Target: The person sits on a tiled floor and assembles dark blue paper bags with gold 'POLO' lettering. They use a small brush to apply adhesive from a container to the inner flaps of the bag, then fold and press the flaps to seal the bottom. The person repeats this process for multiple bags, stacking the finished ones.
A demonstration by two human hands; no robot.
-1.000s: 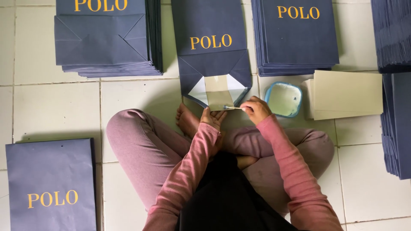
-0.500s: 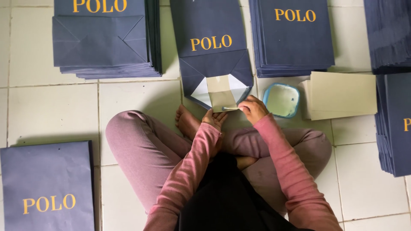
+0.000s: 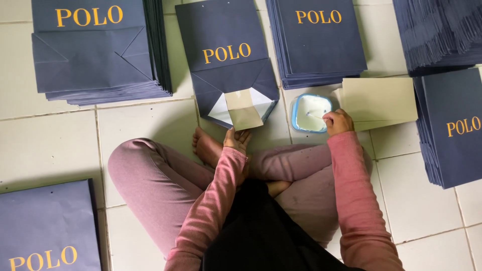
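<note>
A dark blue paper bag (image 3: 221, 55) lies flat on the tiled floor in front of me, its bottom flaps folded open with a beige card insert (image 3: 242, 110) showing. My left hand (image 3: 237, 139) rests at the near edge of that insert, fingers on the flap. My right hand (image 3: 337, 122) has reached right to a small blue-rimmed tub of white paste (image 3: 310, 113). It pinches a thin stick whose tip dips into the tub.
Stacks of the same blue bags lie at the far left (image 3: 95, 55), far centre-right (image 3: 319, 40), right edge (image 3: 452, 120) and near left (image 3: 47, 226). A pile of beige cards (image 3: 381, 98) sits beside the tub. My crossed legs (image 3: 165, 185) fill the near floor.
My right hand has left the bag's bottom flap and moved right to the paste tub, where it now holds a thin stick. My left hand stays at the insert.
</note>
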